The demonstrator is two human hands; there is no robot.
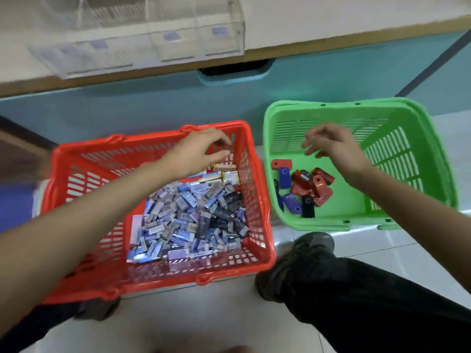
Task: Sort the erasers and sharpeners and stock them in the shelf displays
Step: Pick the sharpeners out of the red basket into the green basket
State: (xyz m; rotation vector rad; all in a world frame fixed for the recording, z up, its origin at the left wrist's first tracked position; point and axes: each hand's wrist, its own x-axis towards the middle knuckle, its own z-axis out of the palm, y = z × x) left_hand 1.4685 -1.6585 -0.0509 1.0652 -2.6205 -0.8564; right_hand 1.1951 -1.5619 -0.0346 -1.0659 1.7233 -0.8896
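Observation:
A red basket (158,281) on the floor holds several wrapped erasers (188,220) in blue, black and white sleeves. To its right a green basket (433,159) holds several red, blue and black sharpeners (305,187) in its near left corner. My left hand (198,151) hovers over the far right corner of the red basket, thumb and fingers curled close together; whether they pinch something small is unclear. My right hand (331,146) hangs above the green basket with fingers loosely spread, holding nothing.
A clear acrylic display bin (153,34) with dividers sits on the shelf (331,34) above the baskets. A teal cabinet front (331,77) stands behind them. My shoe (293,263) and dark trouser leg (382,301) lie on the tiled floor at the lower right.

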